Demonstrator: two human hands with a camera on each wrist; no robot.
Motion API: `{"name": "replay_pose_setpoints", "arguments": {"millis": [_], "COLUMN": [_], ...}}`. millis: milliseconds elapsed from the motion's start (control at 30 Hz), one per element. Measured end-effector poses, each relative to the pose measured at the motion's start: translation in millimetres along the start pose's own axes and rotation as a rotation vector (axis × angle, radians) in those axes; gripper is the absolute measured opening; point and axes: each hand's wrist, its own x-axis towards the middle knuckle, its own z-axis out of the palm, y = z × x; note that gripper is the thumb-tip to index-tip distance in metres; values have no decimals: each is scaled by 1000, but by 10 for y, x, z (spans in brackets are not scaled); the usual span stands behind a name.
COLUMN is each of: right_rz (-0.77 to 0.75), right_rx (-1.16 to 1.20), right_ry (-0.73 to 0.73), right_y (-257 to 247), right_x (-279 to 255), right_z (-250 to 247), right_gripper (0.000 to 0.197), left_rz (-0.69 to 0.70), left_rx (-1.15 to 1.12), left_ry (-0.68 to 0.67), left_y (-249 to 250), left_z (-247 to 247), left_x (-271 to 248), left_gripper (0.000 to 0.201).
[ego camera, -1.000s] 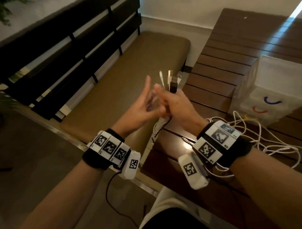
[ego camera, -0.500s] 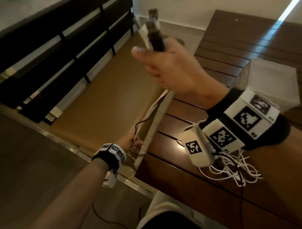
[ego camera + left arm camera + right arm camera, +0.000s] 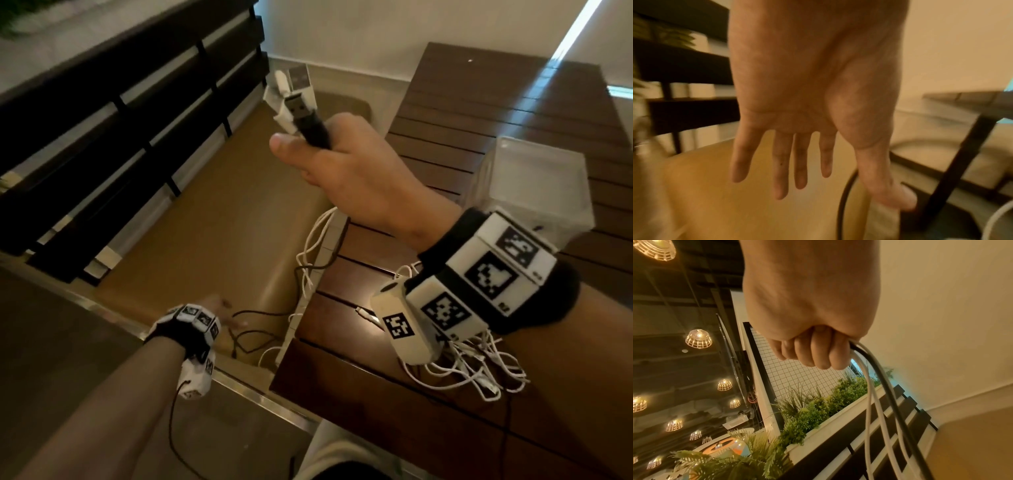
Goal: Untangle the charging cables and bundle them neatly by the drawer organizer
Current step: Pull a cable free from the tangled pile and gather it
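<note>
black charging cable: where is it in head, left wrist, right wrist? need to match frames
Head: black charging cable upper centre, plug end sticking out of the raised right hand.
Left wrist: dark blurred strand, lower centre-right, beside the thumb; likely the same cable.
Right wrist: leaves the fist, centre-right, running down.
Shared landmark: tan bench cushion.

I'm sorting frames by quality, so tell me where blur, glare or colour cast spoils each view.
Head view: dim, with a bright glare patch on the table and a light streak at top right; the left hand is smeared. Left wrist view: orange cast, motion blur throughout, though the left hand's spread fingers read clearly. Right wrist view: sharp, warm cast, lamps flaring; the right hand grips the cables.
</note>
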Motion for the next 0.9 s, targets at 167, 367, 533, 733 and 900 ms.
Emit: {"name": "replay_pose_setpoints", "arguments": {"millis": [167, 367, 533, 733, 900], "right_rz": [56, 83, 82, 156, 245], "right_rx": [29, -116, -225, -26, 1], "right_ry": [-17, 29, 182, 402, 549], "right_y": [125, 327, 488, 720, 1001], "right_x": [-55, -103, -222, -411, -669], "right_z": [120, 208, 157, -46, -220], "right_gripper": [46, 45, 38, 34, 27], "left_rz": [419, 1069, 1194, 1134, 1117], "left_rx": [-233, -654, -818, -682, -497], "left_ry": [23, -183, -23, -58, 33], "left_y": [571, 1199, 1522, 1802, 1924], "left_z": [-686, -967, -897, -550, -440], "left_x": [-531, -1604, -1886, -1888, -1824], "left_gripper": [67, 64, 43, 31, 38]}}
